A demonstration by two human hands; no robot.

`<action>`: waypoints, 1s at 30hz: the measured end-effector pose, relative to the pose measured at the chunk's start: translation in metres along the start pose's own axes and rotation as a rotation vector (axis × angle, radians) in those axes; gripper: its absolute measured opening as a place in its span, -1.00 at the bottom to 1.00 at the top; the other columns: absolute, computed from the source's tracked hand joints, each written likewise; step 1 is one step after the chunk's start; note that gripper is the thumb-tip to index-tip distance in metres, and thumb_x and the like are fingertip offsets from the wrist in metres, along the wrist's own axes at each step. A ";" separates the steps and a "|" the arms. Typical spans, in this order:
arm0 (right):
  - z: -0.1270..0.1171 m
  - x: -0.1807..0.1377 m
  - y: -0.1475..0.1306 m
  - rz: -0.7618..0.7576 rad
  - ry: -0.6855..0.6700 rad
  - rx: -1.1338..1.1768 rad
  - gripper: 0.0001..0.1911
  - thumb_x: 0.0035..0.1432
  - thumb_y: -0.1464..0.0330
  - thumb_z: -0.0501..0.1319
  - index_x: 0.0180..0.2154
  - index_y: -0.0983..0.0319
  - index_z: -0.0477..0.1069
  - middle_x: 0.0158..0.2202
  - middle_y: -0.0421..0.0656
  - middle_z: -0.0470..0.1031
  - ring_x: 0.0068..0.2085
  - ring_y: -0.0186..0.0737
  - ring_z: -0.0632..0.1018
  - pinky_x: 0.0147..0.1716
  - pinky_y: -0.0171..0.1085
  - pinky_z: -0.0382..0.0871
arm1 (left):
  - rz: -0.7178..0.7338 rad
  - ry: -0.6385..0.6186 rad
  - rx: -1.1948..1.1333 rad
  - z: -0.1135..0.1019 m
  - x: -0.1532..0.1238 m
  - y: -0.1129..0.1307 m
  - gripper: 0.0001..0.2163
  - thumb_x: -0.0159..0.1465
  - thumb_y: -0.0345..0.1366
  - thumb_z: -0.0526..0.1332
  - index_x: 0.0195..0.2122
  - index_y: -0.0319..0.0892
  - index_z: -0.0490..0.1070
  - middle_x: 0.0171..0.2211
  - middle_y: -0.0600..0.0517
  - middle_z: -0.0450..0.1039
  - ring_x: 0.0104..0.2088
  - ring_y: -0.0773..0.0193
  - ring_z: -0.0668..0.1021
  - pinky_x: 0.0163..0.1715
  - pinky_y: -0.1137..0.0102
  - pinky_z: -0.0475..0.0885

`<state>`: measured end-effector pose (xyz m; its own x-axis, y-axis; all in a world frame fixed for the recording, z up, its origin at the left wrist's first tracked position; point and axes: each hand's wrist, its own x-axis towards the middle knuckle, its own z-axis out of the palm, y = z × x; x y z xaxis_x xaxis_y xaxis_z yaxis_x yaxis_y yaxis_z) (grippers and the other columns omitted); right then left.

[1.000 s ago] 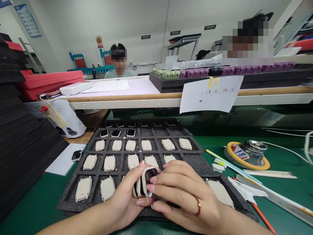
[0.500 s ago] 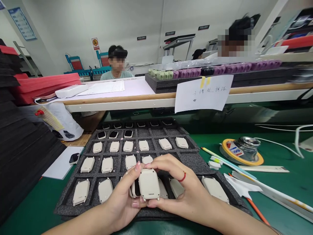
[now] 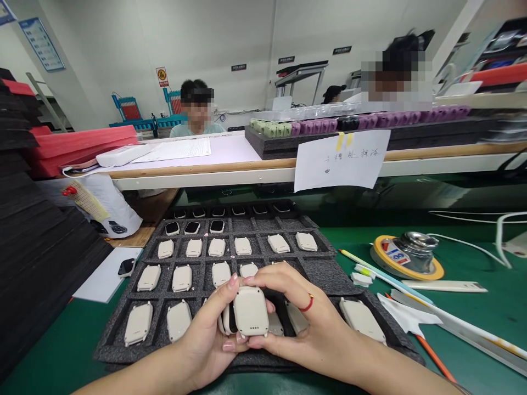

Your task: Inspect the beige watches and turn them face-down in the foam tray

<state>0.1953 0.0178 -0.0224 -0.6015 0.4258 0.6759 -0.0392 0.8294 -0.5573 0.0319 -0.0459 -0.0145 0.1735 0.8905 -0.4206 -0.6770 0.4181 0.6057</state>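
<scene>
Both hands hold a cream smartwatch body (image 3: 251, 311) above the front of a dark felt tray (image 3: 329, 274). Its back faces me, showing a row of small metal contacts near the lower edge. My left hand (image 3: 205, 336) is closed around its left side, the thumb at the upper corner. Another watch body (image 3: 226, 319) with a dark face shows partly behind it, against the left palm. My right hand (image 3: 315, 323) grips the top and bottom edges between fingers and thumb. Several similar watch bodies (image 3: 139, 322) lie back-up in the tray's compartments; some near the hands are partly covered.
Right of the tray are a tape roll with a glass jar (image 3: 418, 255), a white cloth (image 3: 405, 314) and several thin sticks. A shelf (image 3: 206, 178) crosses behind. Dark trays (image 3: 37, 274) are stacked at left, beside a watch on a white pad (image 3: 99, 277). Co-workers sit beyond.
The view has shifted slightly, so the scene sits a little lower. A fingertip now shows at the right edge of the held watch body; the grip otherwise looks the same.
</scene>
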 end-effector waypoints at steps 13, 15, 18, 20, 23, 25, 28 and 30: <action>-0.013 0.010 -0.004 0.085 -0.045 -0.138 -0.53 0.05 0.33 0.40 0.01 0.19 0.39 -0.12 -0.08 0.54 -0.12 -0.13 0.55 -0.10 -0.18 0.45 | 0.025 -0.058 -0.025 0.000 0.002 0.000 -0.59 0.07 -0.04 0.43 -0.25 -0.27 0.45 -0.46 -0.02 0.49 -0.63 0.53 0.35 -0.73 0.65 -0.03; -0.025 0.019 -0.001 0.209 -0.025 -0.201 -0.62 0.07 0.30 0.37 -0.06 0.18 0.43 -0.16 -0.11 0.57 -0.16 -0.13 0.58 -0.16 -0.19 0.47 | 0.041 -0.088 -0.008 -0.002 0.001 0.000 -0.66 0.09 -0.16 0.45 -0.25 -0.25 0.42 -0.43 0.01 0.48 -0.61 0.53 0.35 -0.72 0.65 -0.03; -0.046 0.034 0.019 0.418 0.014 -0.302 -0.67 0.11 0.19 0.31 -0.10 0.18 0.45 -0.22 -0.15 0.59 -0.22 -0.14 0.60 -0.19 -0.19 0.50 | 0.042 -0.089 0.060 -0.002 -0.001 0.000 -0.72 0.07 -0.40 0.41 -0.23 -0.21 0.38 -0.35 0.01 0.52 -0.60 0.54 0.35 -0.70 0.64 -0.02; -0.058 0.042 0.043 0.479 0.045 -0.372 -0.63 0.15 0.16 0.27 -0.08 0.22 0.44 -0.22 -0.11 0.58 -0.22 -0.11 0.60 -0.18 -0.16 0.51 | 0.053 -0.086 0.076 -0.001 -0.002 0.002 -0.76 0.08 -0.42 0.35 -0.23 -0.21 0.37 -0.36 -0.01 0.55 -0.64 0.54 0.33 -0.70 0.62 -0.02; -0.071 0.045 0.086 0.538 0.064 -0.477 -0.65 0.17 0.17 0.28 -0.09 0.24 0.45 -0.17 -0.03 0.55 -0.18 -0.05 0.59 -0.12 -0.08 0.48 | 0.080 -0.094 0.057 0.000 -0.003 0.003 -0.84 0.16 -0.28 0.27 -0.28 -0.23 0.37 -0.42 -0.03 0.55 -0.72 0.54 0.26 -0.71 0.57 -0.04; -0.077 0.043 0.111 0.562 0.060 -0.531 -0.69 0.23 0.22 0.26 -0.05 0.26 0.45 -0.11 -0.01 0.53 -0.13 -0.07 0.57 -0.07 -0.04 0.45 | 0.081 -0.113 0.042 -0.001 -0.003 0.003 -0.81 0.19 -0.20 0.24 -0.32 -0.25 0.39 -0.46 -0.04 0.54 -0.74 0.54 0.23 -0.71 0.56 -0.06; -0.083 0.039 0.133 0.575 0.029 -0.550 -0.73 0.32 0.27 0.20 0.00 0.24 0.41 0.02 -0.06 0.47 -0.04 -0.12 0.54 -0.04 -0.02 0.46 | 0.080 -0.179 0.034 -0.003 -0.003 0.003 -0.77 0.17 -0.17 0.26 -0.38 -0.28 0.42 -0.51 -0.02 0.49 -0.74 0.57 0.20 -0.72 0.55 -0.11; -0.084 0.039 0.134 0.570 0.011 -0.531 -0.74 0.33 0.27 0.20 0.00 0.23 0.42 0.05 -0.06 0.46 -0.02 -0.12 0.53 -0.02 -0.02 0.45 | 0.080 -0.210 0.051 -0.004 -0.003 0.002 -0.77 0.16 -0.18 0.27 -0.37 -0.29 0.45 -0.53 0.02 0.45 -0.74 0.59 0.17 -0.72 0.56 -0.14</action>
<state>0.2330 0.1758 -0.0300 -0.4055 0.8399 0.3607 0.6628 0.5419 -0.5168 0.0269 -0.0485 -0.0141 0.2699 0.9367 -0.2231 -0.6582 0.3486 0.6673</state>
